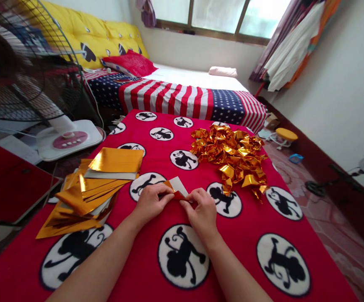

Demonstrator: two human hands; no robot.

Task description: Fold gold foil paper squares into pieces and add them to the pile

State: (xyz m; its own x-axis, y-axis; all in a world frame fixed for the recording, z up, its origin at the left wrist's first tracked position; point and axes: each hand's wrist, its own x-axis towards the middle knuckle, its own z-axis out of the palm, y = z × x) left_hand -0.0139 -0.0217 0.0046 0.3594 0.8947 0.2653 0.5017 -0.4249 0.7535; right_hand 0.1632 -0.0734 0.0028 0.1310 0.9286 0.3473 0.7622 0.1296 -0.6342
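Near the middle of the red cloth with monkey circles, a partly folded gold foil sheet shows its pale side and a folded front edge. My left hand pinches its left side between thumb and fingers. On the right side of the same sheet, my right hand has its thumb and fingers closed. A loose stack of flat gold foil sheets lies to the left. Several folded gold foil pieces are heaped at the right, beyond my right hand.
A fan stands at the left beside the cloth-covered surface. Behind is a bed with a striped and starred cover. A yellow stool and a blue object are on the floor at the right.
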